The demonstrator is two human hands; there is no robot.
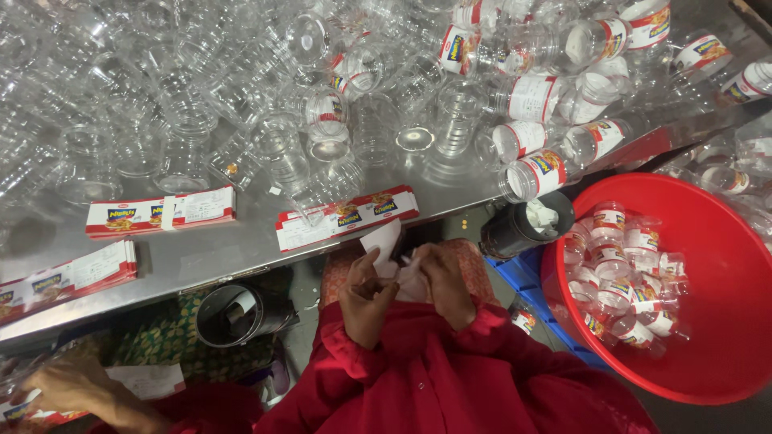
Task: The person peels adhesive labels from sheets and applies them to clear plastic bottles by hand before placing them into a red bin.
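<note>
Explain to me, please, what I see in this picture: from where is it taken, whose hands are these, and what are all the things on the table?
There is no machine here. The one picture comes from a camera worn on a person's head, looking down at their lap. The left hand and right hand, in red sleeves, together hold a white paper piece. In front lies a steel table covered with clear plastic jars, some already labelled, plus stacks of red-and-white labels. On the right, a red basin holds labelled jars. At bottom left, another person's hand appears.
</note>
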